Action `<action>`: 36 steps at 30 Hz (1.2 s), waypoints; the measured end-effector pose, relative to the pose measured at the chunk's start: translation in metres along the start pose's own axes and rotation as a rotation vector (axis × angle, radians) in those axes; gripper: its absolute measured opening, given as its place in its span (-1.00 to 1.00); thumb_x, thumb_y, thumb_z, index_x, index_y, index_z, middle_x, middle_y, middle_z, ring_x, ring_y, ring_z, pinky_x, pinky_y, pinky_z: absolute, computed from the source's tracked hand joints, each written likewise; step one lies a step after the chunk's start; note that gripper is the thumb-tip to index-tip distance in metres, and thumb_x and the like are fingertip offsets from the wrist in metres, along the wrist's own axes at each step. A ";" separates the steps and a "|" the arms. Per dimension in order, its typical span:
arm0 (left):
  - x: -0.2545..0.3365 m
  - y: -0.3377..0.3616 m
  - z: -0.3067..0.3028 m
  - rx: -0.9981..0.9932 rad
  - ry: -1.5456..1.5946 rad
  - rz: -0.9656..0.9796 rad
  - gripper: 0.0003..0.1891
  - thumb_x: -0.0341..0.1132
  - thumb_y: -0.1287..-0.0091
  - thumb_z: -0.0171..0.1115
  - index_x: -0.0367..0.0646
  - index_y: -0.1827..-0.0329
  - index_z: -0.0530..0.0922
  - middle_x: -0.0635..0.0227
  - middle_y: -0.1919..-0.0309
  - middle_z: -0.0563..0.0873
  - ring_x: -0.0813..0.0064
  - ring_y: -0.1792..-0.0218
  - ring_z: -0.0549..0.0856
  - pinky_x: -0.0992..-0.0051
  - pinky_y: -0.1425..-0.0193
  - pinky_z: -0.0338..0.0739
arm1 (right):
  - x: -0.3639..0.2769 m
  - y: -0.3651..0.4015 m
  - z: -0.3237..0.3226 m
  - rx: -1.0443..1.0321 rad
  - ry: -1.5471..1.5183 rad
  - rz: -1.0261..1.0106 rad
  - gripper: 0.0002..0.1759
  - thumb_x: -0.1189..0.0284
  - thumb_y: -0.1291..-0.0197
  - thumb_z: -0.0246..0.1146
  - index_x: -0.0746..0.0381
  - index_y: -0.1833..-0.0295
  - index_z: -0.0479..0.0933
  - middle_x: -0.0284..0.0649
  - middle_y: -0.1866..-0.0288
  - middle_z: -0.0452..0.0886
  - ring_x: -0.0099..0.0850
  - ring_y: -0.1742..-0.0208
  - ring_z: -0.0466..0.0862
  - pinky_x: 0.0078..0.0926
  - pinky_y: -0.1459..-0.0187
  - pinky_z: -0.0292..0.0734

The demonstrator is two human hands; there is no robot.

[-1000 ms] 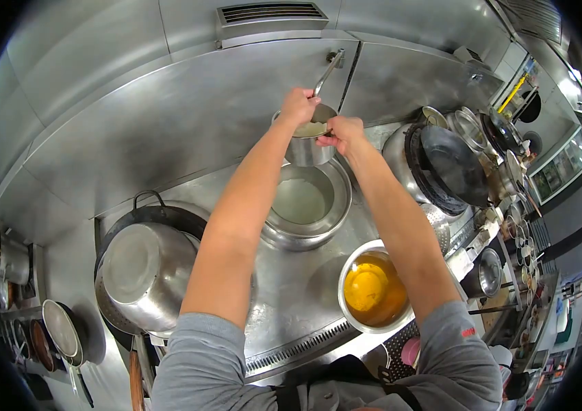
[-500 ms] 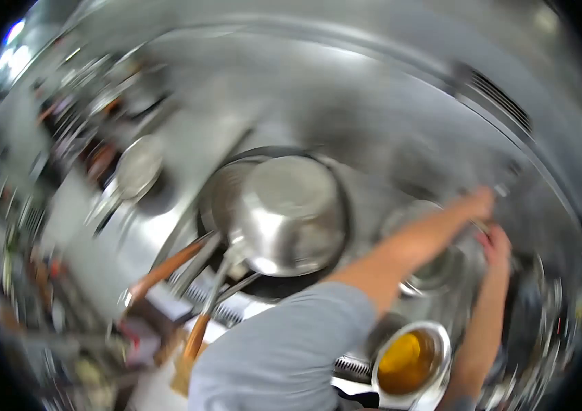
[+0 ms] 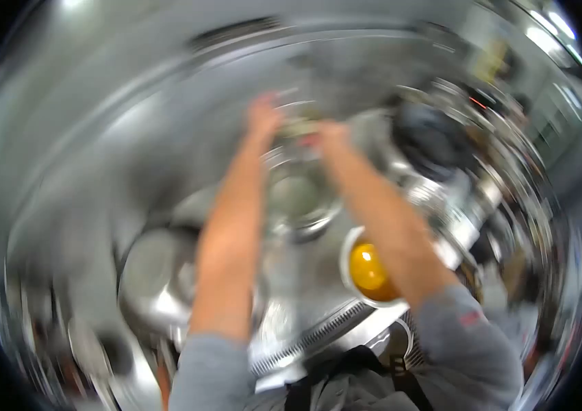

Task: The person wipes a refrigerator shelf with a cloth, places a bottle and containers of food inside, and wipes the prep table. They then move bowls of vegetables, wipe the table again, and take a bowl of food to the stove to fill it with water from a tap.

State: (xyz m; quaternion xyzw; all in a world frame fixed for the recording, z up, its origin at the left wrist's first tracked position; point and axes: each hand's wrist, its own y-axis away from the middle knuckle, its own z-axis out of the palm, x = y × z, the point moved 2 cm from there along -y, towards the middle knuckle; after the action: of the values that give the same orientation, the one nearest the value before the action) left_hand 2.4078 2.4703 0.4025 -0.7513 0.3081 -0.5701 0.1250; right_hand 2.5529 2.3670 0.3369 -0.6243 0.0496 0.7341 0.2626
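Note:
Both my arms reach forward over the metal worktop, and motion blurs the hands. My left hand [image 3: 263, 118] is at the back, left of a pale greenish blurred object [image 3: 298, 127]; its fingers are smeared. My right hand [image 3: 330, 139] is on the other side, with its fingers curled in against that object, whose kind I cannot make out. Just below the hands stands a round metal pot [image 3: 298, 198] with a greyish-green inside. Under my right forearm is a pot of clear orange-yellow liquid [image 3: 368, 268], partly covered by the arm.
Large metal pans [image 3: 157, 277] sit at the left, partly behind my left arm. A dark pot [image 3: 435, 140] stands at the back right, beside blurred metal ware. A slotted grate [image 3: 311, 339] runs along the front edge. A metal wall with a vent [image 3: 236, 33] rises behind.
My view has swung right, so the pans now lie at the far left. Both arms now stretch straight ahead instead of toward the right. The hands are farther apart.

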 end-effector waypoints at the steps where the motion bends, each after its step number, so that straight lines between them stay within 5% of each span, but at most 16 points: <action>1: 0.069 0.013 -0.019 -0.239 -0.048 -0.259 -0.57 -0.45 -0.06 0.14 -0.09 -0.08 0.51 0.18 0.22 0.67 0.36 0.26 0.65 0.37 0.17 0.54 | -0.025 0.027 0.012 0.038 0.224 0.146 -0.63 0.25 -0.21 0.05 0.33 0.16 0.57 -0.05 0.15 0.62 -0.33 0.27 0.66 -0.25 0.33 0.57; 3: 0.047 -0.023 0.026 -0.330 -0.145 -0.035 -0.61 -0.45 -0.11 0.09 -0.13 -0.07 0.51 0.16 0.24 0.66 0.38 0.26 0.64 0.34 0.14 0.55 | -0.049 0.024 0.008 0.357 0.482 0.162 -0.55 0.24 -0.12 0.13 0.40 0.03 0.47 0.02 0.09 0.58 -0.22 0.16 0.64 -0.19 0.17 0.54; 4: -0.018 -0.059 0.063 -0.217 0.246 -0.221 -0.67 -0.44 -0.17 0.03 -0.23 -0.02 0.52 0.13 0.21 0.65 0.35 0.20 0.63 0.32 0.08 0.51 | -0.058 0.016 0.001 0.543 0.484 0.229 -0.48 0.24 -0.07 0.17 0.43 -0.03 0.43 0.06 0.06 0.56 -0.17 0.11 0.62 -0.16 0.09 0.53; 5: -0.003 -0.059 0.070 -0.283 0.278 -0.142 -0.69 -0.42 -0.20 0.02 -0.34 0.02 0.51 0.11 0.17 0.65 0.33 0.13 0.61 0.34 0.01 0.47 | -0.064 0.011 0.007 0.711 0.449 0.317 -0.40 0.23 -0.03 0.21 0.47 -0.09 0.38 0.09 0.03 0.54 -0.11 0.05 0.61 -0.13 0.02 0.51; 7: 0.003 -0.068 0.104 -0.337 0.004 -0.149 -0.66 -0.45 -0.21 0.01 -0.39 -0.04 0.47 0.07 0.12 0.64 0.33 0.11 0.61 0.38 -0.04 0.43 | -0.081 0.015 0.003 0.853 0.174 0.310 -0.56 0.42 -0.02 0.18 0.55 0.05 0.43 0.13 0.21 0.59 -0.05 0.34 0.68 -0.11 0.33 0.63; 9: -0.001 -0.055 0.124 -0.381 0.060 -0.045 -0.61 -0.46 -0.19 0.04 -0.40 -0.11 0.43 0.05 0.09 0.63 0.33 0.10 0.61 0.41 -0.04 0.43 | -0.084 0.020 0.007 0.799 -0.022 0.379 -0.73 0.53 0.00 0.15 0.54 0.23 0.51 0.09 0.38 0.62 -0.08 0.59 0.65 -0.21 0.61 0.62; 10: 0.024 -0.040 0.115 -0.333 0.064 0.008 -0.58 -0.45 -0.19 0.07 -0.40 -0.13 0.41 0.04 0.08 0.63 0.34 0.11 0.62 0.42 -0.03 0.44 | -0.099 0.038 0.011 0.855 -0.030 0.371 -0.80 0.55 0.01 0.15 0.52 0.36 0.54 0.09 0.44 0.62 -0.08 0.56 0.66 -0.18 0.63 0.62; 18: -0.002 -0.040 0.089 -0.293 -0.105 0.015 -0.61 -0.46 -0.19 0.15 -0.42 -0.09 0.44 0.02 0.07 0.61 0.35 0.12 0.63 0.46 0.04 0.48 | -0.080 0.037 0.004 0.799 -0.040 0.452 -0.83 0.59 -0.01 0.09 0.51 0.40 0.52 0.08 0.51 0.60 -0.12 0.63 0.65 -0.21 0.68 0.60; 24: -0.013 -0.043 0.110 -0.416 0.200 -0.110 -0.68 -0.44 -0.21 0.16 -0.39 -0.01 0.48 0.19 0.31 0.66 0.46 0.35 0.62 0.53 0.24 0.48 | -0.075 0.037 -0.006 0.818 -0.050 0.497 -0.84 0.61 0.01 0.09 0.51 0.44 0.52 0.07 0.54 0.60 -0.12 0.63 0.64 -0.20 0.69 0.60; 26: -0.005 -0.039 0.114 -0.443 0.122 -0.106 -0.81 -0.42 -0.23 0.16 -0.37 0.17 0.50 0.37 0.49 0.59 0.58 0.52 0.53 0.57 0.41 0.43 | -0.076 0.036 -0.010 0.806 -0.055 0.490 -0.83 0.61 0.01 0.08 0.52 0.45 0.52 0.06 0.54 0.60 -0.12 0.63 0.64 -0.20 0.69 0.60; 36: -0.009 -0.027 0.121 -0.421 0.256 -0.296 -0.90 -0.43 -0.28 0.07 -0.27 0.38 0.46 0.45 0.63 0.48 0.66 0.66 0.42 0.59 0.59 0.26 | -0.090 0.039 -0.015 0.809 -0.053 0.463 -0.83 0.63 -0.01 0.06 0.55 0.41 0.50 0.09 0.51 0.58 -0.13 0.63 0.63 -0.20 0.70 0.58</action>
State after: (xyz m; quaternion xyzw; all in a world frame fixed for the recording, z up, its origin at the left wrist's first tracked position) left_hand 2.5284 2.4773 0.3715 -0.7196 0.3200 -0.5956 -0.1583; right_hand 2.5564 2.2985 0.4082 -0.4254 0.4631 0.7107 0.3154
